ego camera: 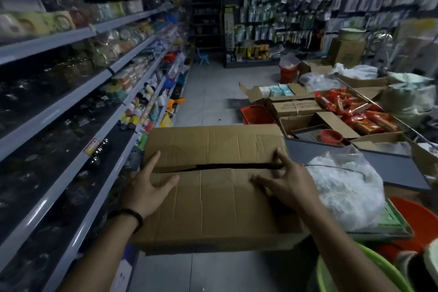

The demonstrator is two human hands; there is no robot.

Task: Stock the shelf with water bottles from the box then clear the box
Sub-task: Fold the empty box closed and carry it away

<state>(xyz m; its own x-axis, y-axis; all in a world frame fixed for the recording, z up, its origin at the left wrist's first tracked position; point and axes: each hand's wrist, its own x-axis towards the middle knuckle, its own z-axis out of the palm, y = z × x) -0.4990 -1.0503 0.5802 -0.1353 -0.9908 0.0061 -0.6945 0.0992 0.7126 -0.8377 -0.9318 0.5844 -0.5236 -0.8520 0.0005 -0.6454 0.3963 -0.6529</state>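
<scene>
Here, in a dim shop aisle, a cardboard box (213, 197) sits low in front of a person, its two top flaps folded down with only a thin dark gap between them – nothing of the contents shows. Both hands lie spread on the lid and hold nothing. The left hand (147, 185), a dark band (132, 217) at its wrist, rests fingers splayed at the box's left edge across both flaps. The right hand (286, 182) presses near the right edge, thumb flat on the near flap, fingertips at the gap. Just left of the box runs the long shelf (71, 173). To its right, a crumpled plastic bag (343, 192) lies on a grey board (379, 163); beyond stand open cartons and red packets (355, 111) – a green basin (369, 270) is nearest.
</scene>
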